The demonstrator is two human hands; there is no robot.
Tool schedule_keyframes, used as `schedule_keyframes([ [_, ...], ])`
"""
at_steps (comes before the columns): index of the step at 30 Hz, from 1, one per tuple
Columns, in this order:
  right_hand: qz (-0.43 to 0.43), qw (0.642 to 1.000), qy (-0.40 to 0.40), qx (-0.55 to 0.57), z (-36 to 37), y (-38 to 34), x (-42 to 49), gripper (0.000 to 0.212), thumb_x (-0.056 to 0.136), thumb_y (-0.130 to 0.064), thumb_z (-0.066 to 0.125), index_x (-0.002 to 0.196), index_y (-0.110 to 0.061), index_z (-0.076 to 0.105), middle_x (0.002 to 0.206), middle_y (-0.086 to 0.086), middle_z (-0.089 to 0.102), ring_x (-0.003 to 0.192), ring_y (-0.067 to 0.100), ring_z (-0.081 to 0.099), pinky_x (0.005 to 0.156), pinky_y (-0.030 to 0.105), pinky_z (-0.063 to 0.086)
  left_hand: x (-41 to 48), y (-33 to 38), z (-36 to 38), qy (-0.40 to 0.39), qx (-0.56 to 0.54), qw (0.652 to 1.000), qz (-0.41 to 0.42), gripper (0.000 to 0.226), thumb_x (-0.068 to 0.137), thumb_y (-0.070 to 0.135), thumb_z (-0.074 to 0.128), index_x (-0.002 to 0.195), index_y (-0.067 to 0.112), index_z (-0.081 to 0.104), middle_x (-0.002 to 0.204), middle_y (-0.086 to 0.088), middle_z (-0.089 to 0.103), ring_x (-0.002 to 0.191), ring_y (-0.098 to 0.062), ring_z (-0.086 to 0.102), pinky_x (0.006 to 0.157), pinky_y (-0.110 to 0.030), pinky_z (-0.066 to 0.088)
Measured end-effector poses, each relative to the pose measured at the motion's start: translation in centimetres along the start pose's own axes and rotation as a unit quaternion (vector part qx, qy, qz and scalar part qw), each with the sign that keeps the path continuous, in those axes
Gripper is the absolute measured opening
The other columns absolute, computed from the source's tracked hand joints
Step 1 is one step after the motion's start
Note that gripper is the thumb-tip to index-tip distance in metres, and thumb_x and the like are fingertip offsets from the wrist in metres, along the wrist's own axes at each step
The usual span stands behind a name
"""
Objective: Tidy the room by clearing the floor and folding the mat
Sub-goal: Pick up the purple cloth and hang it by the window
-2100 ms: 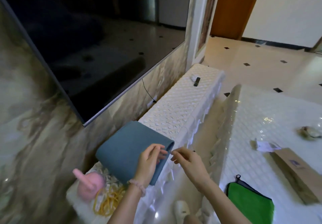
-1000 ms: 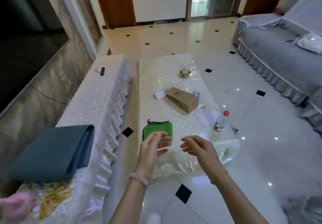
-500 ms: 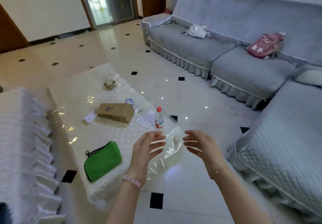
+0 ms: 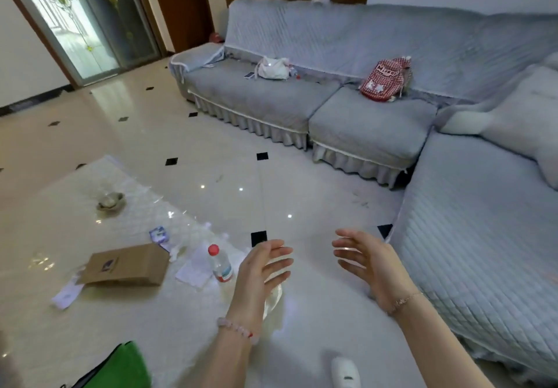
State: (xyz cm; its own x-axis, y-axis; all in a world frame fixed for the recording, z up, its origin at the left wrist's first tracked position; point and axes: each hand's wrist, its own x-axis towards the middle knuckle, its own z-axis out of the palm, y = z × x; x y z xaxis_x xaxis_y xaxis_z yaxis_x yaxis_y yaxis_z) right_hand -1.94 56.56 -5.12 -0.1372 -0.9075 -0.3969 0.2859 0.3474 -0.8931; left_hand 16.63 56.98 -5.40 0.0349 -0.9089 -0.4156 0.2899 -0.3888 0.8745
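Observation:
My left hand [image 4: 262, 272] and my right hand [image 4: 367, 262] hang in the air in front of me, fingers spread and relaxed, holding nothing. They hover over the glossy tiled floor [image 4: 241, 158], beside the corner of a low table [image 4: 45, 236] with a white quilted cover. The folded mat is out of view. On the table lie a brown paper bag [image 4: 126, 265], a plastic water bottle with a red cap [image 4: 219, 263], loose papers [image 4: 194, 268], a small dish [image 4: 110, 201] and a green pouch [image 4: 120, 366].
A grey covered corner sofa [image 4: 362, 121] runs along the back and right side, with a white bag [image 4: 271, 68] and a red patterned bag [image 4: 385, 78] on it. A glass door [image 4: 84, 19] is at the back left. A white slipper [image 4: 345, 372] shows at the bottom.
I let go of the folded blue-grey mat, left lying on the covered bench, and turned right. The view swung past the low table toward the sofa. Both hands stayed raised and free.

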Motion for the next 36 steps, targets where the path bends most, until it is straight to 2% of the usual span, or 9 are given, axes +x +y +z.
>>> schedule_keyframes([
  [3, -0.027, 0.999, 0.009, -0.015, -2.7, -5.0, 5.4, 0.022, 0.092, -0.02, 0.052, 0.096, -0.008, 0.07, 0.084, 0.006, 0.072, 0.083, 0.021, 0.068, 0.086, 0.037, 0.051, 5.3, 1.8, 6.0, -0.027, 0.005, 1.0, 0.001, 0.026, 0.096, 0.02, 0.045, 0.102, 0.006, 0.065, 0.094, -0.007, 0.072, 0.088, -0.021, 0.069, 0.089, -0.039, 0.052],
  [7, -0.046, 0.998, 0.043, 0.028, -5.7, -11.4, 12.8, 0.019, 0.091, -0.019, 0.054, 0.091, -0.008, 0.069, 0.081, 0.008, 0.072, 0.08, 0.022, 0.066, 0.083, 0.034, 0.051, 11.4, 4.5, 12.0, -0.053, 0.0, 0.998, 0.021, 0.027, 0.097, 0.021, 0.042, 0.102, 0.007, 0.065, 0.094, -0.006, 0.072, 0.089, -0.021, 0.069, 0.087, -0.038, 0.053],
  [12, -0.009, 0.999, 0.027, 0.043, -4.9, -13.1, 20.4, 0.018, 0.092, -0.017, 0.053, 0.088, -0.008, 0.068, 0.077, 0.006, 0.07, 0.074, 0.019, 0.065, 0.078, 0.031, 0.051, 17.3, 6.3, 14.5, -0.027, -0.008, 1.0, 0.009, 0.026, 0.097, 0.019, 0.042, 0.101, 0.008, 0.065, 0.095, -0.006, 0.072, 0.089, -0.021, 0.069, 0.084, -0.036, 0.055],
  [17, 0.045, 0.999, -0.005, 0.02, -2.2, -13.3, 27.5, 0.018, 0.09, -0.018, 0.056, 0.092, -0.007, 0.069, 0.079, 0.007, 0.071, 0.075, 0.02, 0.066, 0.077, 0.032, 0.051, 24.5, 8.6, 13.9, 0.003, -0.004, 1.0, 0.015, 0.028, 0.098, 0.016, 0.038, 0.1, 0.008, 0.065, 0.092, -0.004, 0.072, 0.087, -0.021, 0.069, 0.084, -0.037, 0.054],
  [22, 0.037, 0.999, -0.017, 0.004, 1.5, -15.9, 36.3, 0.019, 0.09, -0.019, 0.054, 0.092, -0.008, 0.069, 0.081, 0.007, 0.071, 0.076, 0.019, 0.066, 0.075, 0.031, 0.052, 33.9, 12.0, 13.1, 0.016, -0.032, 0.999, 0.012, 0.029, 0.098, 0.02, 0.038, 0.098, 0.01, 0.065, 0.094, -0.005, 0.073, 0.089, -0.021, 0.069, 0.082, -0.035, 0.054],
  [25, 0.034, 0.999, -0.032, -0.023, 5.6, -18.4, 41.8, 0.019, 0.091, -0.018, 0.052, 0.092, -0.008, 0.069, 0.081, 0.007, 0.07, 0.077, 0.019, 0.066, 0.078, 0.032, 0.053, 39.7, 15.5, 12.3, 0.024, -0.05, 0.998, 0.019, 0.029, 0.097, 0.025, 0.04, 0.098, 0.011, 0.066, 0.097, -0.007, 0.072, 0.093, -0.023, 0.068, 0.083, -0.037, 0.054],
  [30, 0.006, 0.991, -0.103, -0.083, 14.4, -22.5, 50.5, 0.019, 0.092, -0.017, 0.052, 0.092, -0.009, 0.069, 0.081, 0.006, 0.072, 0.076, 0.017, 0.068, 0.078, 0.031, 0.053, 48.2, 22.6, 9.1, 0.065, -0.072, 0.994, 0.054, 0.028, 0.097, 0.024, 0.041, 0.096, 0.011, 0.065, 0.093, -0.006, 0.071, 0.089, -0.023, 0.068, 0.086, -0.04, 0.052],
  [36, 0.012, 0.986, -0.147, -0.079, 22.4, -23.5, 59.3, 0.019, 0.093, -0.015, 0.051, 0.091, -0.009, 0.069, 0.082, 0.008, 0.07, 0.078, 0.02, 0.065, 0.078, 0.031, 0.053, 55.0, 27.5, 3.9, 0.131, -0.073, 0.985, 0.084, 0.029, 0.098, 0.025, 0.038, 0.1, 0.011, 0.064, 0.095, -0.005, 0.07, 0.088, -0.02, 0.067, 0.084, -0.037, 0.053],
])
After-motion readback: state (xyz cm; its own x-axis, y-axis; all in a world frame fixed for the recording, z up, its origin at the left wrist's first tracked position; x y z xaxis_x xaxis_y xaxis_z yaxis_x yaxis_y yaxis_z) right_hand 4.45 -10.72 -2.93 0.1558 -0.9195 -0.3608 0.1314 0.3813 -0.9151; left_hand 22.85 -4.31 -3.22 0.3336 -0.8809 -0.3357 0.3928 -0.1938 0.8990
